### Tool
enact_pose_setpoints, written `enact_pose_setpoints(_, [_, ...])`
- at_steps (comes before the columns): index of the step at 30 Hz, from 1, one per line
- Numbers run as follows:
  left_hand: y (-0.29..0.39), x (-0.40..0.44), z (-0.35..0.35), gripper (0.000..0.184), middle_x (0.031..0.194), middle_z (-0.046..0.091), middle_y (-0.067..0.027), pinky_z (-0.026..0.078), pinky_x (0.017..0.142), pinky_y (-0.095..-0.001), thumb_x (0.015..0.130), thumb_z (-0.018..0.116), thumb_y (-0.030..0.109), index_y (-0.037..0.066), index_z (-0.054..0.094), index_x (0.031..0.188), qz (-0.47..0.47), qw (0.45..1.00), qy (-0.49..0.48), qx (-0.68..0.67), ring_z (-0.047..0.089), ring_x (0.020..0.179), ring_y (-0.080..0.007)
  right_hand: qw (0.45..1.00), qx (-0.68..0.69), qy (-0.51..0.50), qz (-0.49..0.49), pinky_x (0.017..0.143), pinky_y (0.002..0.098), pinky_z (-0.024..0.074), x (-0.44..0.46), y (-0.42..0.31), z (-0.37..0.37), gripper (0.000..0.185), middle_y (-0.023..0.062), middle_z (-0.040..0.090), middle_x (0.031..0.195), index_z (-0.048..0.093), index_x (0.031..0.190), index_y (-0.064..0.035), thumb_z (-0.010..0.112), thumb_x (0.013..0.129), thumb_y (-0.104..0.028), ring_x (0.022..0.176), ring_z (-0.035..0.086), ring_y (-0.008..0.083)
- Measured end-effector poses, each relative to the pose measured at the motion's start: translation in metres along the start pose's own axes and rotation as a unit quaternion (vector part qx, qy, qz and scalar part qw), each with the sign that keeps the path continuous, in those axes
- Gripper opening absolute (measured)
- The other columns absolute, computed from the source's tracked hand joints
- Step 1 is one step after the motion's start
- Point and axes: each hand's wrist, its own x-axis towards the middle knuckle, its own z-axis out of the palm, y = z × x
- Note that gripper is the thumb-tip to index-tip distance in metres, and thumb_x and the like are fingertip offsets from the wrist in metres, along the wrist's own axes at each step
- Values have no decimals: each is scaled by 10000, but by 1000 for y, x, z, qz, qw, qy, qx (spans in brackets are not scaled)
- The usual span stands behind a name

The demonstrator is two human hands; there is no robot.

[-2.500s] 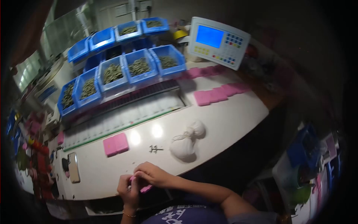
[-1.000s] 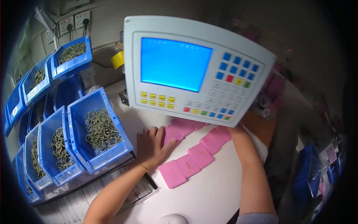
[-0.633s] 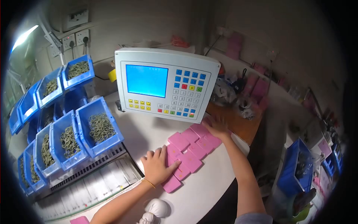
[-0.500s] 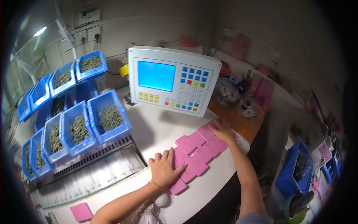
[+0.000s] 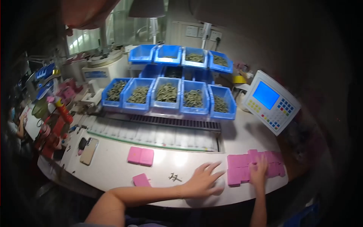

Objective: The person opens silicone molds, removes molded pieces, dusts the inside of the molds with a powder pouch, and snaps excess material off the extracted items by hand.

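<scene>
Flat pink square pieces (image 5: 238,172) lie pushed together in a block on the right of the white table. My right hand (image 5: 259,170) rests on top of this block, its fingers stretched out. Left of the block, my left hand (image 5: 204,182) is raised a little with spread fingers and holds nothing; it is slightly blurred. A round white thing (image 5: 219,185) is partly hidden behind that hand. Several small dark metal parts (image 5: 174,177) lie near my left wrist. Two pink pieces (image 5: 140,156) sit side by side farther left, with another pink piece (image 5: 141,180) nearer my forearm.
Blue bins (image 5: 166,94) of small greenish-grey parts stand in tiers at the back, behind a long slotted tray (image 5: 151,132). A control panel (image 5: 270,102) with a lit screen stands at the right. A phone (image 5: 89,151) lies on the left; a person (image 5: 19,125) is at the far left.
The view has swung left. My left hand has come off the pink block and spread its fingers. My right hand has moved from the block's far end toward its middle.
</scene>
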Motion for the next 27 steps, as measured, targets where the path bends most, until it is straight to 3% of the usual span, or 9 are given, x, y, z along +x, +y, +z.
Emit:
enact_pose_setpoints(2, [2,-66,-56,414,1302,562,-147,395,1024,-448,948,614,385,97,600,1245,-72,974,-168,-134,482,1201,-358,987,135,-75,-46,1143,492,282,-46,-81,-14,389,215,463,1441,628,1253,-38,664,886,-160,1382,359,396])
enact_pose_setpoints(3, [3,-102,-71,297,1088,664,-107,463,919,-388,967,611,327,67,671,1097,-87,965,-173,-177,581,1051,-286,962,246,-102,-59,1113,490,328,-67,-119,-19,325,208,535,1376,690,1172,-40,695,861,-133,1341,419,382])
enact_pose_setpoints(5, [5,-163,-90,303,1027,689,-106,501,846,-363,975,600,326,47,699,1038,-257,901,-276,-214,632,943,-269,932,278,-81,-218,1030,469,419,-102,-178,-18,266,181,653,1189,725,1064,-62,748,799,-71,1126,587,364])
enact_pose_setpoints(6, [7,-192,-86,306,1006,700,-111,523,797,-355,963,617,319,33,711,1017,-255,920,-221,-200,654,886,-278,918,309,-97,-227,992,456,447,-117,-207,-17,253,122,694,1094,727,1037,-78,752,786,-65,1038,623,312])
enact_pose_setpoints(9, [13,-244,-69,289,1052,691,-120,520,812,-378,930,649,284,31,700,1059,-207,975,-30,-74,650,924,-294,912,282,-90,-284,962,445,461,-130,-242,4,245,71,701,1038,717,1017,-83,751,775,-62,977,632,268])
enact_pose_setpoints(14, [10,-274,-54,299,972,662,-98,499,793,-368,897,671,273,32,673,1074,-226,973,-31,26,622,862,-269,947,131,-64,-285,888,424,452,-120,-228,15,227,49,661,878,689,995,-78,728,771,-66,881,601,251])
enact_pose_setpoints(18, [7,-280,-45,297,965,660,-112,494,772,-366,867,709,260,16,681,1034,-239,970,-3,40,612,871,-281,964,141,-53,-221,857,430,442,-119,-245,13,256,71,643,878,683,1042,-73,718,788,-73,873,590,272])
enact_pose_setpoints(24, [10,-278,-49,288,923,689,-128,529,774,-358,836,730,249,15,713,1004,-235,972,9,12,636,830,-299,928,277,-149,-202,798,397,477,-146,-355,54,651,159,606,966,539,1322,-36,793,774,-279,852,569,309])
enact_pose_setpoints(27, [10,-282,-56,253,891,700,-98,540,756,-325,888,697,235,15,723,1010,-250,967,-18,-43,653,796,-243,933,139,-178,-279,824,415,477,-142,-376,81,790,188,600,1021,406,1454,-38,720,821,-392,942,559,321])
